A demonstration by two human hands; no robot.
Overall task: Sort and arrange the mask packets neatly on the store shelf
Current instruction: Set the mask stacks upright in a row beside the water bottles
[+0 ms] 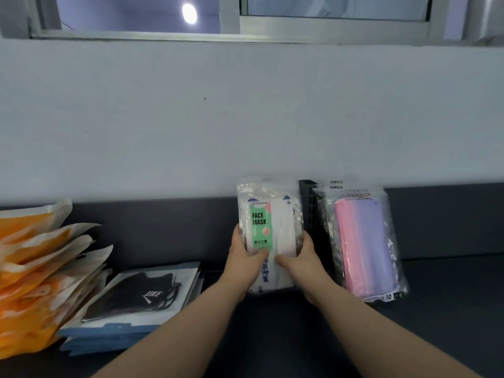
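Green packet (261, 230) is gripped upright by left hand (245, 259) and right hand (303, 261) beside divider (309, 208) | pink stack (365, 246) is judged placed | orange pile (32, 268), black pile (141, 296) are judged unsorted

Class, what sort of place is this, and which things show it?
Likely a shop shelf: a FACE MASK packet, a black divider beside it, pink-purple masks and orange packets, grouped by kind.

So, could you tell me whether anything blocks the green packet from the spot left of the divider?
Nothing visible does. The left hand and right hand hold the green packet upright, close beside the divider on its left.
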